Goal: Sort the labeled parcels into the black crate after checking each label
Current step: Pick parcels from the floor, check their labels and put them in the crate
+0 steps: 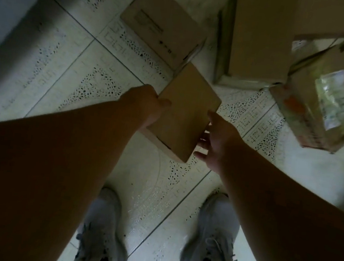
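Both hands (pixel 148 105) at small parcel's (pixel 185 112) edges above tiles (pixel 68 52)

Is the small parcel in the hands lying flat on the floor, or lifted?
Lifted: the left hand grips the small parcel, tilted above the floor tiles.

Pale tiled floor (pixel 70 70) w/ speckled dark pattern and thin grout lines carries three cardboard boxes along the top of view: a flat printed box (pixel 160 24) at centre, a large plain carton (pixel 263 35) just right of it, and a taped box w/ label (pixel 330 102) at far right. Two grey sneakers, left (pixel 102 230) and right (pixel 217 233), stand on tiles at bottom.
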The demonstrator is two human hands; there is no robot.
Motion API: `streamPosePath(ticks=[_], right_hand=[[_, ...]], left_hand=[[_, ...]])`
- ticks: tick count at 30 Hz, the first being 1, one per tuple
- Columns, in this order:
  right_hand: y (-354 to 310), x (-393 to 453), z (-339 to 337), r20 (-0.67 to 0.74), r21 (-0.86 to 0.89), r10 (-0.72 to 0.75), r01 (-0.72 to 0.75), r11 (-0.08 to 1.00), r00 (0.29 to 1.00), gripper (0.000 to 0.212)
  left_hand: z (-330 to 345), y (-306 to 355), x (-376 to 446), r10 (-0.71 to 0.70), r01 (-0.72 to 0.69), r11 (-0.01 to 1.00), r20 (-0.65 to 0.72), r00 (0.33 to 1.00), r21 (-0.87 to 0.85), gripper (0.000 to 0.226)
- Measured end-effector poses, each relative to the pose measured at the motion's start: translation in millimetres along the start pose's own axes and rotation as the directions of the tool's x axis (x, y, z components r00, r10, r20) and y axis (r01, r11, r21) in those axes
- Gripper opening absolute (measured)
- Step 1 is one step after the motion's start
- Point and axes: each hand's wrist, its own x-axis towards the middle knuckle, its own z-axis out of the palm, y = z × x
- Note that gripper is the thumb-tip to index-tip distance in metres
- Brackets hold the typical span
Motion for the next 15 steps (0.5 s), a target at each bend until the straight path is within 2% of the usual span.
streamPosePath(ticks=[3,8,10,13,15], right_hand=[[-8.3,-44.0,3.9,-0.018,0.024,-0.045,0.045,0.999,0.999,0.053],[-27.9,-149.7,-2.2,-0.131,0.006,-0.117,0.118,0.993,0.984,0.068],[-48.2,-205.5,-2.0,-0.075,0.011,-0.203,0.204,0.979,0.976,0.056],[-89.2,-301.8,-5.1,0.098,-0.041,-0.357,0.362,0.931,0.929,0.044],[-104.6,-369.8,-15.1,0.171,-0.033,-0.417,0.428,0.903,0.893,0.042]], left_hand=[[-22.3,16.2,-41.8,0.03,-0.045,0.964,-0.063,0.998,-0.261,0.04],[-68.6,34.1,-148.3,0.093,-0.125,0.889,-0.095,0.991,-0.44,0.019],[-106.1,43.1,-189.8,0.099,-0.143,0.849,-0.113,0.989,-0.508,0.016],[-174.1,64.6,-254.7,0.088,-0.194,0.763,-0.197,0.976,-0.617,0.02],[-207.8,75.6,-308.2,0.082,-0.207,0.767,-0.228,0.97,-0.607,0.035]])
